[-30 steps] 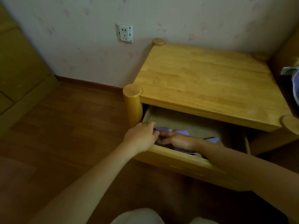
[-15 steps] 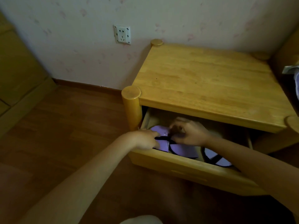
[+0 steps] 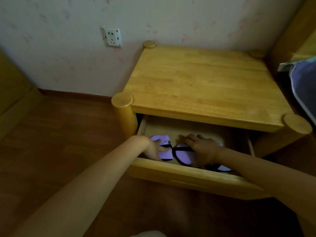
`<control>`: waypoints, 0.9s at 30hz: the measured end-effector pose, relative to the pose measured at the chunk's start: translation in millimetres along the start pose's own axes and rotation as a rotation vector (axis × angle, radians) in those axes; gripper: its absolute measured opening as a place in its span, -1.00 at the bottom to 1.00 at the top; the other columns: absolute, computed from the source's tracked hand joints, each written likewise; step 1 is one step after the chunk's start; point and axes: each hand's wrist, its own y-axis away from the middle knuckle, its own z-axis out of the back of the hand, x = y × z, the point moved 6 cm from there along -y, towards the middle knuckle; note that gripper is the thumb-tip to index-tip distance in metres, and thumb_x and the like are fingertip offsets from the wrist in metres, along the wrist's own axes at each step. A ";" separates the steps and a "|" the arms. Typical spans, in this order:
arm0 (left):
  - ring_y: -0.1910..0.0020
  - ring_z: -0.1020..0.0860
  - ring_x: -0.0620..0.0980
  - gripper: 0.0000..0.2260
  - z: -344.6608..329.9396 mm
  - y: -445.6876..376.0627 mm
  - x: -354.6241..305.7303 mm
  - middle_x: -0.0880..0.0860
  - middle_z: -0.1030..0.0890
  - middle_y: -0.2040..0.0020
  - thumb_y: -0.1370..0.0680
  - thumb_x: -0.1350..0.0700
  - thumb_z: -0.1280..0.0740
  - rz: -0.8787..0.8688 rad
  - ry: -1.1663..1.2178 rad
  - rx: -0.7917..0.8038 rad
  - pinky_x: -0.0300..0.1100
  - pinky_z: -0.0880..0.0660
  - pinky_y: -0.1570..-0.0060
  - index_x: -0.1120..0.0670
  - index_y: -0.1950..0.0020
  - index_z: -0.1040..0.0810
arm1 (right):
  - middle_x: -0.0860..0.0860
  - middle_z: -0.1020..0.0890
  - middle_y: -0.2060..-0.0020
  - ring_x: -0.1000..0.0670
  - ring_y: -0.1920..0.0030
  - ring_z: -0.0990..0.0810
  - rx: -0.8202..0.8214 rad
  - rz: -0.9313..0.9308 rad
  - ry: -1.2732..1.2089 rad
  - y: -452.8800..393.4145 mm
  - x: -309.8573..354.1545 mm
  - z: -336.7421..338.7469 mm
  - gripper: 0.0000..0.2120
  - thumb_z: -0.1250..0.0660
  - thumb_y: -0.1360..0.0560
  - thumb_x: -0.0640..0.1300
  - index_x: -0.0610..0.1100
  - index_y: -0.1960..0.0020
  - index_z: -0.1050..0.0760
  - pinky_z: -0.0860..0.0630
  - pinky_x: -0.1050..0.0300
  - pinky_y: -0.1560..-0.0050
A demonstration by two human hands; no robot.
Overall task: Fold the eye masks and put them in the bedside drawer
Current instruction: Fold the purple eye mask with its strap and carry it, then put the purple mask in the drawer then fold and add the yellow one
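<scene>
Reaching into the open bedside drawer (image 3: 188,178), 2 bare hands are seen laid over folded lilac eye masks with black straps. The left hand (image 3: 154,148) is set on the left eye mask (image 3: 164,147) at the drawer's left end, its fingers extended along the black strap; whether the strap is pinched cannot be told. The right hand (image 3: 203,148) is pressed palm-down with fingers spread over the middle eye mask (image 3: 183,155). A third eye mask (image 3: 222,168) is partly hidden under the right forearm, against the drawer front. The drawer is pulled out from a pale wooden bedside table (image 3: 205,82). A wall socket (image 3: 112,37) is mounted above the wooden floor (image 3: 59,142).
</scene>
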 end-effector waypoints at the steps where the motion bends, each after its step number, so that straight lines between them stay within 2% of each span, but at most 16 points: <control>1: -0.55 0.11 0.16 -0.41 0.5 -0.6 0.0 -0.03 0.30 -0.56 -0.59 -0.22 -0.11 -0.005 -0.009 -0.002 0.14 -0.07 -0.48 -0.29 -0.51 0.16 | -0.02 -0.21 -0.42 -0.14 -0.33 -0.34 0.005 -0.014 -0.008 1.0 -1.8 -1.3 -0.09 -0.43 -0.32 0.22 -0.01 -0.49 -0.05 -0.48 -0.02 -0.08; 4: -0.55 0.13 0.14 -0.45 2.2 -3.4 2.2 -0.04 0.27 -0.57 -0.60 -0.19 -0.11 -0.027 -0.046 0.001 0.13 -0.03 -0.49 -0.26 -0.52 0.07 | -0.03 -0.22 -0.41 -0.14 -0.33 -0.35 0.009 -0.050 -0.020 2.7 -4.9 -3.8 -0.06 -0.43 -0.31 0.22 -0.03 -0.50 -0.03 -0.47 -0.03 -0.12; 9: -0.56 0.09 0.07 -0.57 3.2 -7.1 2.5 -0.04 0.18 -0.58 -0.63 -0.09 -0.12 -0.075 -0.064 -0.013 0.01 -0.04 -0.47 -0.16 -0.51 -0.20 | -0.04 -0.22 -0.41 -0.14 -0.34 -0.34 0.021 -0.072 -0.037 1.6 -8.9 -5.3 0.02 -0.44 -0.28 0.23 -0.01 -0.53 0.04 -0.43 -0.03 -0.17; 12: -0.55 0.00 0.02 -0.61 12.9 0.0 -0.1 -0.02 0.07 -0.59 -0.62 -0.08 -0.17 -0.126 0.024 -0.108 -0.06 -0.13 -0.45 -0.07 -0.45 -0.35 | -0.03 -0.21 -0.43 -0.13 -0.37 -0.31 0.037 -0.064 -0.068 12.3 -6.6 5.8 -0.02 -0.43 -0.29 0.28 -0.03 -0.52 -0.02 -0.39 -0.06 -0.24; 14: -0.53 -0.12 0.02 -0.61 28.9 18.9 -6.1 -0.01 -0.05 -0.58 -0.61 -0.07 -0.20 -0.161 0.082 -0.214 -0.08 -0.22 -0.41 -0.04 -0.43 -0.39 | -0.02 -0.24 -0.44 -0.11 -0.36 -0.33 0.020 -0.056 -0.151 24.9 -2.4 23.6 -0.10 -0.39 -0.33 0.28 -0.04 -0.50 -0.10 -0.40 -0.02 -0.22; 17: -0.41 -0.33 0.01 -0.60 62.6 69.4 -17.2 -0.01 -0.30 -0.49 -0.61 -0.06 -0.21 -0.209 0.173 -0.341 -0.09 -0.36 -0.29 0.00 -0.43 -0.38 | 0.01 -0.35 -0.38 -0.06 -0.30 -0.42 -0.026 -0.053 -0.296 53.9 3.7 67.3 -0.37 -0.31 -0.46 0.21 0.00 -0.44 -0.25 -0.45 0.05 -0.12; 19: -0.33 -0.41 -0.06 -0.61 81.1 104.3 -23.7 -0.05 -0.41 -0.41 -0.60 -0.08 -0.23 -0.242 0.264 -0.368 -0.11 -0.43 -0.23 -0.03 -0.41 -0.40 | 0.02 -0.39 -0.35 -0.03 -0.26 -0.45 -0.019 -0.057 -0.374 77.7 8.3 96.7 -0.49 -0.28 -0.50 0.15 0.02 -0.40 -0.32 -0.46 0.05 -0.11; 23: -0.25 -0.48 -0.10 -0.64 125.3 188.9 -40.3 -0.11 -0.49 -0.32 -0.59 -0.08 -0.25 -0.241 0.347 -0.375 -0.10 -0.49 -0.17 -0.05 -0.37 -0.43 | 0.04 -0.42 -0.37 -0.01 -0.31 -0.42 -0.001 -0.096 -0.527 141.5 8.5 172.8 -0.53 -0.29 -0.53 0.07 0.03 -0.40 -0.33 -0.44 0.06 -0.23; 27: -0.13 -0.52 -0.15 -0.68 188.1 292.6 -64.7 -0.15 -0.54 -0.22 -0.57 -0.08 -0.27 -0.254 0.362 -0.455 -0.07 -0.52 -0.14 -0.08 -0.32 -0.46 | 0.09 -0.52 -0.26 0.07 -0.23 -0.49 -0.124 -0.148 -0.647 216.3 -1.8 277.4 -0.59 -0.34 -0.51 -0.03 0.03 -0.34 -0.40 -0.45 0.19 -0.15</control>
